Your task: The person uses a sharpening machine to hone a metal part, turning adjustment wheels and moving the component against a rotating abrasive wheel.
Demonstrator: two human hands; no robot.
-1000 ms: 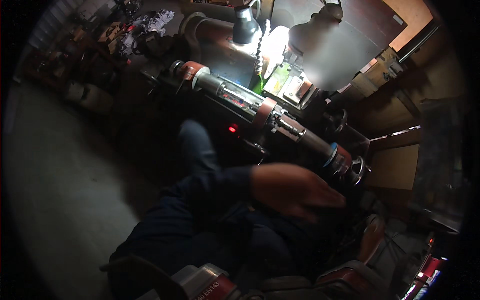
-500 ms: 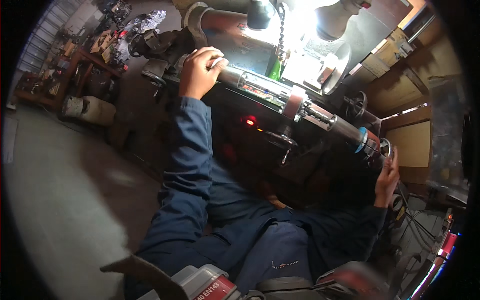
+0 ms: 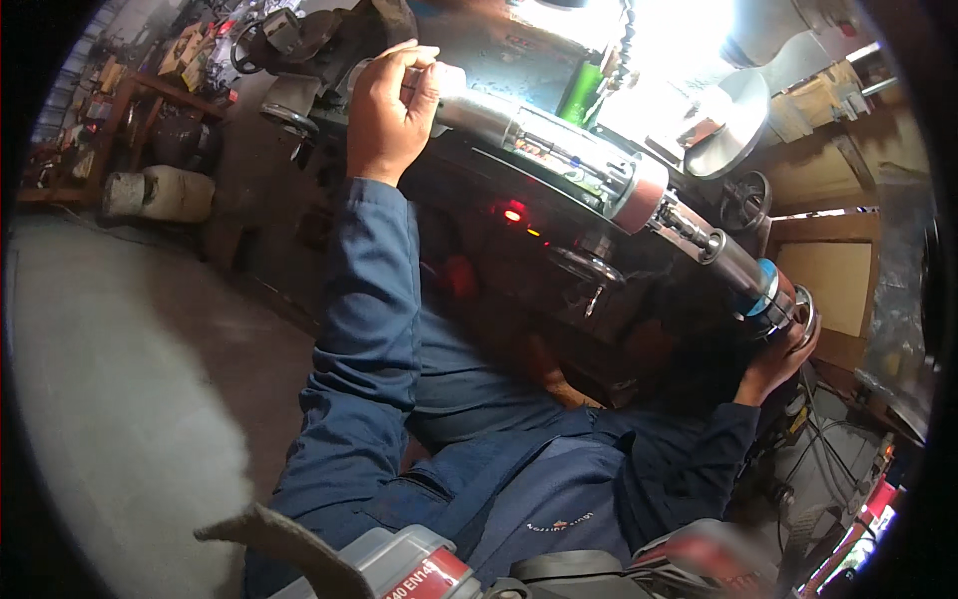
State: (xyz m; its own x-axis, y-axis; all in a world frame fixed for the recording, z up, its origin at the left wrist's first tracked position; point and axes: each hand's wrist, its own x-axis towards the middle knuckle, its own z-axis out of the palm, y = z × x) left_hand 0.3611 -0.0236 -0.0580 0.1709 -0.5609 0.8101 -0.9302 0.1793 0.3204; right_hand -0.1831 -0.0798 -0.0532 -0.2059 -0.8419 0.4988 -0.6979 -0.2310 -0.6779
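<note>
My left hand (image 3: 392, 115) is closed, thumb against fingers, at the left end of a long steel tube (image 3: 479, 118). A small white piece (image 3: 452, 78) shows by the fingertips; its kind is unclear. Along the same line sit an open, brightly lit section with rods, a reddish-rimmed round collar (image 3: 639, 193) and a darker cylinder (image 3: 733, 265) with a blue band (image 3: 763, 285). At the right end, my right hand (image 3: 773, 364) has its fingers curled round a shiny metal handwheel (image 3: 807, 317); part of the grip is hidden in shadow.
A crank handwheel (image 3: 587, 268) juts out in front of the machine, near a red light (image 3: 513, 216). Behind the tube stand a green bottle-like object (image 3: 580, 95) and a round metal disc (image 3: 733, 125). A gas cylinder (image 3: 180, 195) lies on the floor at left.
The view has shifted, and the machine appears larger. My right hand's fingers, straighter before, now curl round the handwheel. My left hand stays at the tube's left end.
</note>
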